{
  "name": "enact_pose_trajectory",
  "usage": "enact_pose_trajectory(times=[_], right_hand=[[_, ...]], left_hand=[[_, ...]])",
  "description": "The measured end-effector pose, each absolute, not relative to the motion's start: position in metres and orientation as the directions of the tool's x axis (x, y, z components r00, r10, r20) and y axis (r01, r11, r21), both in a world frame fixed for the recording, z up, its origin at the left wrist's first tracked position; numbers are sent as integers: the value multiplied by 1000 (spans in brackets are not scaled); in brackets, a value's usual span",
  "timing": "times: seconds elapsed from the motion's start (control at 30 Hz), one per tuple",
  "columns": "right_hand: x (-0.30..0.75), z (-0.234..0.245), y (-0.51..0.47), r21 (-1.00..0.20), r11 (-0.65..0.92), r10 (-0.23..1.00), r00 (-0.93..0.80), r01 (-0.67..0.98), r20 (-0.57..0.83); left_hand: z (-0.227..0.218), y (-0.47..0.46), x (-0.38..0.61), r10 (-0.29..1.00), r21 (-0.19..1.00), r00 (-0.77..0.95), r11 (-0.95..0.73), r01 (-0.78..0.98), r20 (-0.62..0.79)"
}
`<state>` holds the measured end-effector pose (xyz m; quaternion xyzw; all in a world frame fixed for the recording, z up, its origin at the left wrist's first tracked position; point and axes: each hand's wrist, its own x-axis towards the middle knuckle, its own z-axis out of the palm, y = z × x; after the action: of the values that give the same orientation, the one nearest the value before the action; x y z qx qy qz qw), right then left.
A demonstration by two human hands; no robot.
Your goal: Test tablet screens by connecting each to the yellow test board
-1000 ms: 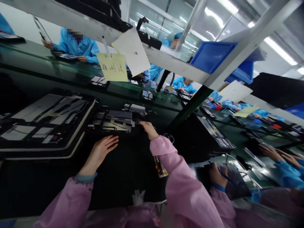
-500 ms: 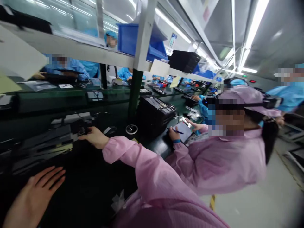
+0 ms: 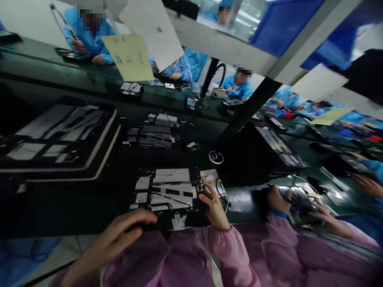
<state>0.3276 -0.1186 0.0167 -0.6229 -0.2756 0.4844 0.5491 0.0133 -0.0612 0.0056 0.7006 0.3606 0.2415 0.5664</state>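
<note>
An opened tablet [image 3: 172, 191], with pale battery cells and dark ribbon cables exposed, lies on the dark bench before me. At its right edge, my right hand [image 3: 214, 205] has its thumb and index finger bent against the border, seemingly gripping it. My left hand [image 3: 124, 225] hovers by the lower left corner, fingers stretched and thumb apart, with nothing in it. A crumpled clear film [image 3: 178, 221] sits at the tablet's lower edge. Beyond lies a second group of flat tablet parts [image 3: 154, 135], somewhat blurred.
Stacked opened tablets [image 3: 60, 135] stand at left, and another dark stack [image 3: 269, 155] at right. A mouse [image 3: 192, 146] and round white-rimmed object [image 3: 216, 157] lie between. A co-worker's hand [image 3: 279, 199] is close on my right. Paper sheets [image 3: 128, 56] hang from the shelf.
My view has swung left and down, away from the co-worker on the right. The hands and opened tablet now appear nearer the middle. My left hand is closer to the tablet.
</note>
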Motion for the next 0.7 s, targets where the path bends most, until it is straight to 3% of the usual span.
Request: enact_pose_trajectory(times=[0.13,0.23,0.33,0.4,0.57,0.7], right_hand=[[311,-15,-112,-961,-270,886,375,-63,-274],[307,-27,-109,-931,-231,908,406,282,-103],[302,-24,-108,-770,-119,927,349,627,141],[297,-18,-107,-654,-53,936,266,754,231],[290,-9,-91,-442,105,978,-12,891,209],[298,-1,-73,-333,173,982,-136,927,131]], left_hand=[[6,-18,67,829,831,551,-371,415,94],[-14,-11,91,745,668,643,-571,476,179],[-22,-13,100,679,500,698,-697,514,229],[-20,-13,103,662,437,709,-727,529,243],[-8,-7,111,661,476,700,-724,499,270],[-3,-5,114,651,525,717,-713,465,249]])
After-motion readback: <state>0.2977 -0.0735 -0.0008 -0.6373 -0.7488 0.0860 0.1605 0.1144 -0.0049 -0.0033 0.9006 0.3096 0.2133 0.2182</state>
